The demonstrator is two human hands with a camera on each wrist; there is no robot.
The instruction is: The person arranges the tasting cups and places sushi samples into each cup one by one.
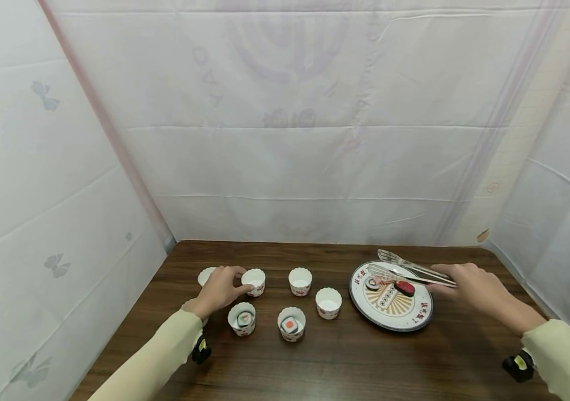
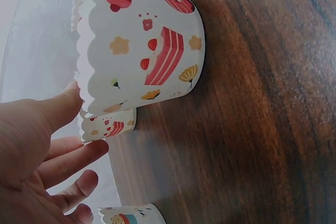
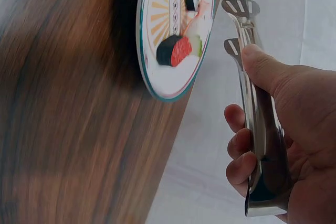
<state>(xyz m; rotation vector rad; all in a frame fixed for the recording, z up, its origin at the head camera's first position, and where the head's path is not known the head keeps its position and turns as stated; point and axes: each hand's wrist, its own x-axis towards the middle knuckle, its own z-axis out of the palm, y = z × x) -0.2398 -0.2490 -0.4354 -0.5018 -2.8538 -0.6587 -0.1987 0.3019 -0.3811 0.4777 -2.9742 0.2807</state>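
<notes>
Tongs [image 3: 257, 129] are hovering over the plate [image 1: 399, 321], sushi pieces [image 1: 405, 288] lying on it, paper baking cups [image 1: 300, 286] standing to its left.

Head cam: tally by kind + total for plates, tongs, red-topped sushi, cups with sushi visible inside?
Round white patterned plate: 1
Silver metal tongs: 1 pair
Red-topped, black-wrapped sushi piece: 1
White scalloped paper cups with sushi visible inside: 2
Total: 5
</notes>
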